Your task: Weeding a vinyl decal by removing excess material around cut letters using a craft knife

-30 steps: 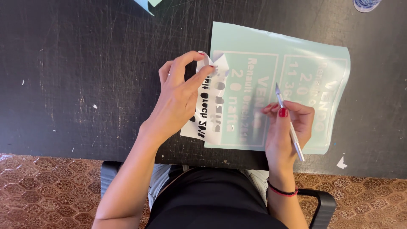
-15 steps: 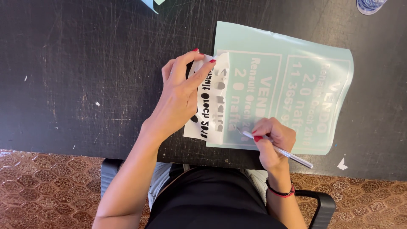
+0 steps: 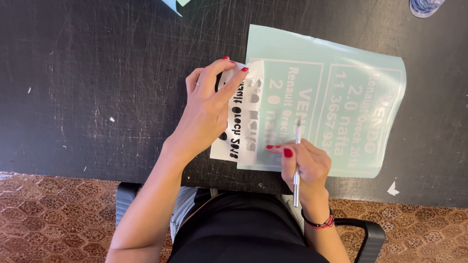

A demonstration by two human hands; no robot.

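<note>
2 hands: both bare, both at work on 1 sheet, near the table's front edge.
Left hand (image 3: 207, 114): fingers bent and pinched on the peeled strip, thumb and forefinger closed on its upper corner.
Peeled strip (image 3: 240, 122): white, with letter-shaped holes that show dark; folded back off the sheet's left edge so it lies partly on the table and partly over the sheet.
Right hand (image 3: 304, 163): curled shut around the tool in a pen-like hold, fingertips pressing on the sheet's lower edge.
Tool (image 3: 296, 165): thin and silver, like a craft knife; nearly upright in the view, tip resting on the sheet above the fingers, the other end pointing back toward the person's body.
Sheet (image 3: 321, 53): pale green with white lettering in 2 framed blocks; lies flat on the table, its right side curling slightly.
Table (image 3: 97, 73): black and heavily scratched, with small white scraps scattered on it.
Wristband (image 3: 319, 224): dark, on the right wrist.
Floor (image 3: 48, 214): brown patterned tiles below the table edge.
Chair (image 3: 365, 236): black armrests show on either side of the person.
</note>
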